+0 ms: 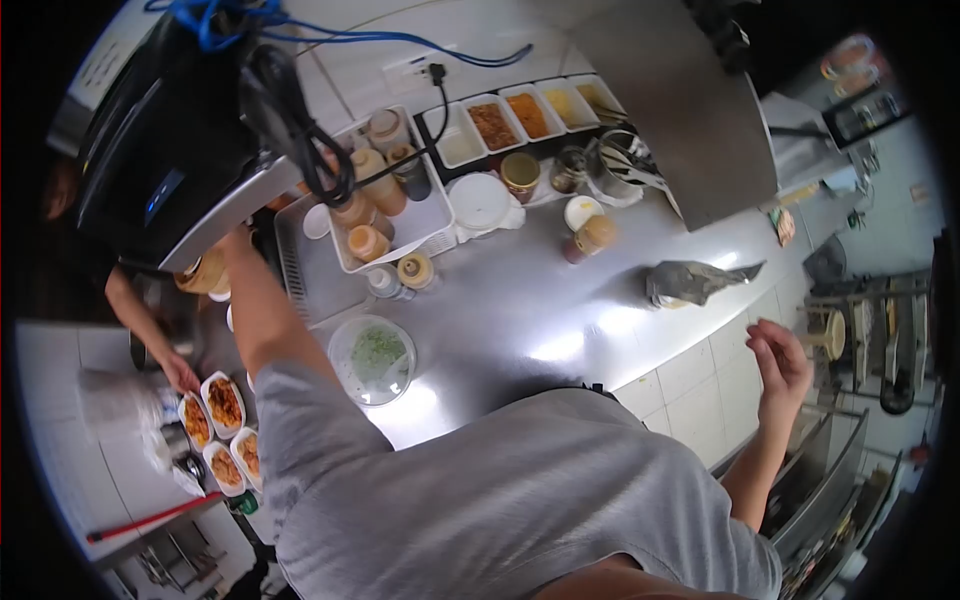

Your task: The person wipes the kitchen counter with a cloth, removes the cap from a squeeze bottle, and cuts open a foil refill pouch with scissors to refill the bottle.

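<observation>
My left arm in its grey sleeve reaches up and left past a white crate (345,255) of sauce bottles. A black machine with a metal edge (160,150) covers my left hand, so its fingers and anything they hold are hidden. Out to the right, beyond the counter's edge, my right hand (780,370) hangs in the air with loosely bent fingers and nothing visible in it. Nearest to it on the steel counter (500,330) lies a crumpled grey bag (695,283). A round clear tub with chopped greens (373,360) stands by my left upper arm.
Another person's hand (180,372) touches white trays of food (222,405) at left. Along the wall stand white ingredient bins (492,125), a tin (520,175), a utensil pot (615,165) and a lidded tub (480,200). Overhead, a steel panel (680,110) juts out; cables hang beside the machine.
</observation>
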`<state>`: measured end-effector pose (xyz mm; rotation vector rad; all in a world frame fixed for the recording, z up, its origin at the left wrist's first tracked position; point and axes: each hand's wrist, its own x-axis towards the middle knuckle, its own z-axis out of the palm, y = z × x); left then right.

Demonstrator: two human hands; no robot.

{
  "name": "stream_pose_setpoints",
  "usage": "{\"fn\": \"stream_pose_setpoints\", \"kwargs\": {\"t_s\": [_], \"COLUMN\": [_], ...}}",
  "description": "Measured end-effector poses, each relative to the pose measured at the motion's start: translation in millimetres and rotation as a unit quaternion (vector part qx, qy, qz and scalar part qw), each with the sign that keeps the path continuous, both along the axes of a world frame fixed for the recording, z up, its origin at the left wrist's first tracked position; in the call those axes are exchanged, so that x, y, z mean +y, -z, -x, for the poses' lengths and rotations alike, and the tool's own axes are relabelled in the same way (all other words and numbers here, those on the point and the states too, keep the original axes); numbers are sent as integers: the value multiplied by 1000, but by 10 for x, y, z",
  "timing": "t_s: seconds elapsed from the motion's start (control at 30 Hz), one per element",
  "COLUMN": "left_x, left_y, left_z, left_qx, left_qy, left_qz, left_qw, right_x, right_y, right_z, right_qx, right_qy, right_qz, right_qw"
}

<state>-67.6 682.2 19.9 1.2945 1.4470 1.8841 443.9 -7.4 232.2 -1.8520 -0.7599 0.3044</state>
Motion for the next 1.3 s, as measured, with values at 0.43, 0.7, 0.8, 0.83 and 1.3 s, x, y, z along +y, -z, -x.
{"fn": "stream_pose_setpoints", "kwargs": {"t_s": [0.43,0.7,0.8,0.83,1.3], "left_x": [-4314,-6006,-6462,-6588,-7426], "left_y": [-1807,-2318,-2169,-2093,-1150], "left_z": [-1246,-3828,-4686,-4938,-6373], "left_qx": [-192,-375,-381,-382,-381], "left_qy": [557,655,647,629,454], "left_qz": [-170,-39,163,227,563], "left_qw": [790,655,641,638,576], "right_x": [72,-357,-737,-869,-1125], "right_y": [386,537,578,583,1093], "right_z": [230,-186,-643,-840,-2250], "right_qx": [163,213,175,151,311], "right_qy": [-437,-458,-333,-300,-285], "right_qz": [163,-150,-243,-239,-273], "right_qw": [869,850,894,911,865]}}
